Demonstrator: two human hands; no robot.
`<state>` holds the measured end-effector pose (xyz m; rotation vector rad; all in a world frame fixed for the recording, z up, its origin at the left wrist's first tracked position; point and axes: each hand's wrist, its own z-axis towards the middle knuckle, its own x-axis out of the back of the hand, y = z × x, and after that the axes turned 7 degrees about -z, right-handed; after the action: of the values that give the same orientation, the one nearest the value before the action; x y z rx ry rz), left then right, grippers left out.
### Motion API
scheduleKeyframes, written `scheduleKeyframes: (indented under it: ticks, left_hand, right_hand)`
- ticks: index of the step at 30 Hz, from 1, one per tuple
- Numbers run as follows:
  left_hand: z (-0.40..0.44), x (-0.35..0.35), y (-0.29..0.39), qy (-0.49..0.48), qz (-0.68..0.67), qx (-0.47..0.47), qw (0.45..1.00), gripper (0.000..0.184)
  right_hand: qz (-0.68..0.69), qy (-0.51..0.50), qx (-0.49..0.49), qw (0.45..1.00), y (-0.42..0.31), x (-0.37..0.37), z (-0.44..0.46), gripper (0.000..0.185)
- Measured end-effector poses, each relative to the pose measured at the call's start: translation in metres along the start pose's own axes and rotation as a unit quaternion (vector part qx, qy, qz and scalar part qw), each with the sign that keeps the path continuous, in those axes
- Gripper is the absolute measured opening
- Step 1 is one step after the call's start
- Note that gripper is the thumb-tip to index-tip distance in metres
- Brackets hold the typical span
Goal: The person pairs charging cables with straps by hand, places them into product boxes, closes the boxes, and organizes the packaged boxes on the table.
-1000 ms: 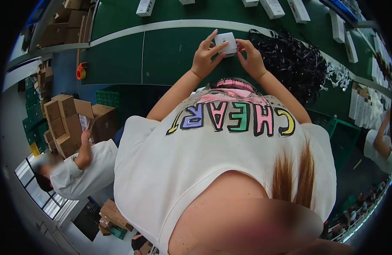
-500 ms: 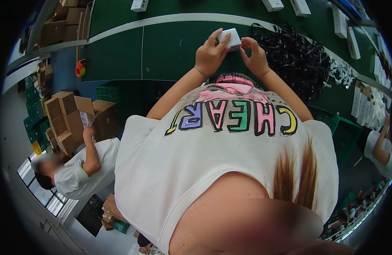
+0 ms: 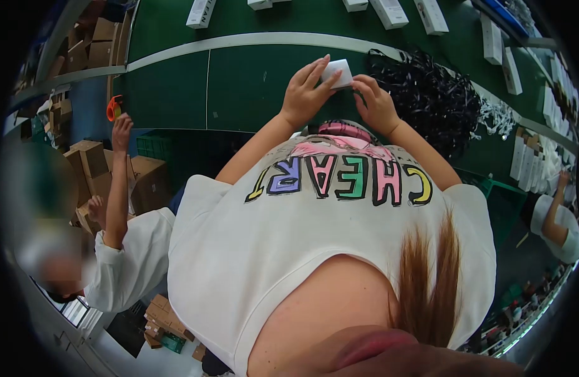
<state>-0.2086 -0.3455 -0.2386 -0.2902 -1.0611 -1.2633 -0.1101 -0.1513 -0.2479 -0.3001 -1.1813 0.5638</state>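
Observation:
A small white box [image 3: 337,74] is held over the green tabletop [image 3: 251,81] in front of my chest. My left hand [image 3: 307,93] is closed around it from the left, fingers along the far side and thumb across its face. At the box's right edge, my right hand [image 3: 376,105] touches it with its fingertips. The thumb of that hand hangs apart from the fingers and the box, so the hand is open. The underside of the box is hidden.
Shiny black strips [image 3: 421,94] lie heaped right of my hands, with silvery strips [image 3: 498,117] beyond. Long white boxes [image 3: 390,12] stand past the pale rail [image 3: 258,41]. An orange tape roll [image 3: 114,108] is at the left, near a co-worker's raised hand [image 3: 121,131]. Cartons [image 3: 150,182] are stacked behind.
The view has tipped, so more white boxes show at the far side. My hands keep the white box, its face turned slightly. The co-worker at left has raised an arm towards the tape roll.

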Motion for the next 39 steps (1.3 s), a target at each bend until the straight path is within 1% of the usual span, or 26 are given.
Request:
scheduleKeyframes:
  ticks: [2,4,5,6,8,10,12,13,14,15,16,17,18,19,20,22,24,25,27,29,30,32,33,35,37,39]
  left_hand:
    - [-0.003,-0.005,0.000,0.021,-0.003,0.004,1.000,0.051]
    - [-0.005,-0.007,-0.004,0.007,-0.016,0.003,1.000,0.053]
    - [-0.007,-0.009,-0.007,0.000,-0.065,0.009,0.998,0.053]
    - [-0.011,-0.008,-0.005,-0.003,-0.091,0.039,0.995,0.057]
    - [-0.016,-0.008,-0.002,0.003,-0.212,0.157,0.965,0.075]
    - [-0.020,-0.010,-0.010,-0.024,-0.250,0.197,0.948,0.080]
    - [-0.015,-0.005,-0.014,-0.039,-0.271,0.189,0.943,0.084]
    - [-0.020,-0.009,-0.017,-0.041,-0.279,0.210,0.936,0.088]
    - [-0.024,-0.014,-0.024,0.016,-0.304,0.194,0.933,0.094]
    - [-0.022,-0.010,-0.022,0.027,-0.253,0.213,0.943,0.096]
    - [-0.021,-0.005,-0.021,0.040,-0.200,0.232,0.951,0.099]
    - [-0.022,-0.002,-0.024,-0.023,-0.160,0.269,0.949,0.097]
    - [-0.027,-0.002,-0.038,-0.045,-0.115,0.278,0.953,0.094]
    - [-0.033,-0.004,-0.056,-0.066,-0.071,0.286,0.953,0.090]
    - [-0.041,0.000,-0.073,-0.063,-0.068,0.284,0.954,0.090]
    - [-0.059,0.010,-0.109,-0.093,0.045,0.366,0.925,0.083]
    - [-0.083,0.016,-0.149,-0.094,0.202,0.354,0.908,0.076]
    - [-0.070,0.021,-0.160,-0.093,0.200,0.348,0.911,0.076]
    - [-0.037,0.028,-0.186,-0.007,0.106,0.254,0.961,0.070]
    - [0.023,0.019,-0.210,0.043,-0.024,0.279,0.959,0.064]
    - [0.047,0.007,-0.232,0.050,-0.021,0.293,0.955,0.064]
    - [0.081,-0.029,-0.289,0.091,0.092,0.313,0.941,0.072]
    - [0.094,-0.031,-0.300,0.096,0.088,0.307,0.943,0.072]
    - [0.117,-0.026,-0.329,0.004,0.008,0.438,0.899,0.076]
    - [0.127,-0.020,-0.349,-0.091,-0.070,0.558,0.822,0.080]
    - [0.127,-0.020,-0.360,-0.076,-0.088,0.546,0.830,0.079]
  right_hand:
    - [-0.055,0.021,0.021,0.998,-0.010,0.003,0.005,0.057]
    - [-0.064,0.007,0.023,0.998,-0.002,-0.005,-0.002,0.059]
    - [-0.073,-0.004,0.028,0.997,0.002,-0.007,-0.006,0.061]
    - [-0.082,-0.015,0.035,0.996,0.006,-0.009,-0.010,0.064]
    - [-0.095,-0.015,0.059,0.994,0.009,-0.010,0.004,0.066]
    - [-0.068,-0.019,0.015,0.997,-0.008,0.004,0.029,0.067]
    - [-0.034,-0.032,-0.036,0.998,-0.021,0.009,0.048,0.069]
    - [-0.033,-0.026,-0.027,0.999,-0.017,0.002,0.060,0.069]
    - [0.115,-0.047,-0.151,0.981,-0.008,-0.008,0.073,0.069]
    - [0.259,-0.074,-0.269,0.925,0.002,-0.018,0.088,0.069]
    - [0.393,-0.101,-0.376,0.833,0.011,-0.028,0.103,0.069]
    - [0.511,-0.128,-0.471,0.707,0.015,-0.039,0.111,0.069]
    - [0.513,-0.131,-0.464,0.710,0.009,-0.045,0.119,0.069]
    - [0.495,-0.126,-0.450,0.733,0.001,-0.052,0.125,0.067]
    - [0.477,-0.119,-0.438,0.753,-0.010,-0.057,0.126,0.065]
    - [0.438,-0.101,-0.418,0.790,-0.024,-0.064,0.121,0.061]
    - [0.415,-0.061,-0.401,0.815,-0.011,-0.069,0.105,0.049]
    - [0.413,-0.055,-0.402,0.816,-0.004,-0.066,0.096,0.049]
    - [0.412,-0.109,-0.428,0.797,0.007,-0.060,0.070,0.037]
    - [0.389,-0.136,-0.463,0.785,0.015,-0.057,0.044,0.031]
    - [0.386,-0.130,-0.465,0.786,0.016,-0.055,0.033,0.031]
    - [0.370,-0.139,-0.480,0.783,0.011,-0.053,0.019,0.027]
    - [0.373,-0.130,-0.485,0.780,0.007,-0.048,0.015,0.027]
    - [0.378,-0.116,-0.490,0.777,-0.002,-0.043,0.014,0.027]
    - [0.394,-0.054,-0.523,0.754,-0.008,-0.040,0.011,0.024]
    - [0.393,-0.048,-0.534,0.747,-0.011,-0.039,0.010,0.024]
